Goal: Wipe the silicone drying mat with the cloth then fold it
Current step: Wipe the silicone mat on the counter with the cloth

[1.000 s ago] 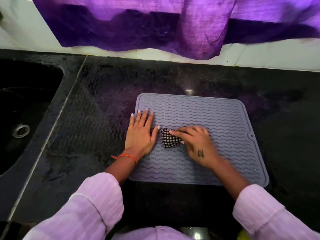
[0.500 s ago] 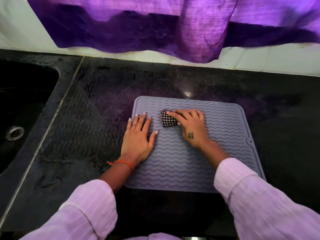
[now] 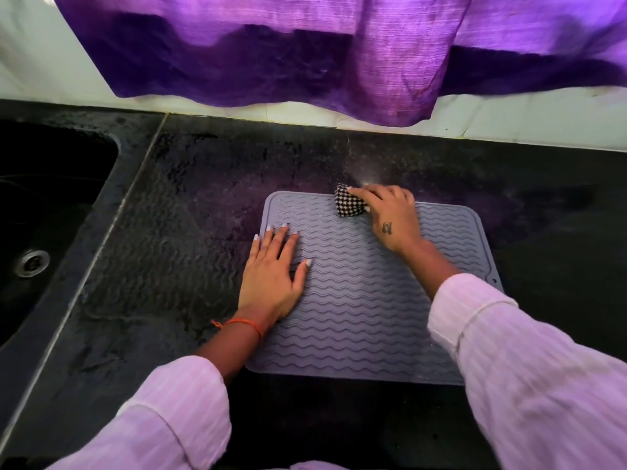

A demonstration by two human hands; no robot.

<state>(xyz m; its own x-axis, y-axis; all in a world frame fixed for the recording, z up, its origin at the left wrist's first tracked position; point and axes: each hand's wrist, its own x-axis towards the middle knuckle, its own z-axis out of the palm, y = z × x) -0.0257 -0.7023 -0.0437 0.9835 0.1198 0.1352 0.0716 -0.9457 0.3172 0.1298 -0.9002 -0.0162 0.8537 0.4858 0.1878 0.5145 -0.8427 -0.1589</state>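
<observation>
Nearest the viewer, two pale striped sleeves (image 3: 529,368) reach over the dark countertop (image 3: 169,266). The silicone drying mat (image 3: 356,317) lies flat on it, under both hands.

The left hand (image 3: 274,276) rests on the mat's left edge, fingers straight and spread, palm pressing down. It grasps nothing. It has kept this position over the last second and acts as an anchor.

The right hand (image 3: 393,218) grasps the checked cloth (image 3: 347,205), fingers curled over the wad. One second ago the cloth was at mid-mat, just right of the left thumb. It now sits at the mat's far edge, beyond and to the right of the left fingertips. This indicates a wiping stroke pushed away from the body. Judgement: the wiping step is in progress; the strip right of the right hand probably remains to be covered. The mat is unfolded, so folding has not begun.

Surroundings:
- Left of the left hand, well apart: a black sink (image 3: 51,215) with its drain (image 3: 32,262).
- Beyond the right hand: bare countertop, then a pale wall strip and a hanging purple curtain (image 3: 305,56).

No obstruction lies on or beside the mat. The counter left of the mat shows a wavy imprint; it may be moisture, but the view does not confirm it.
</observation>
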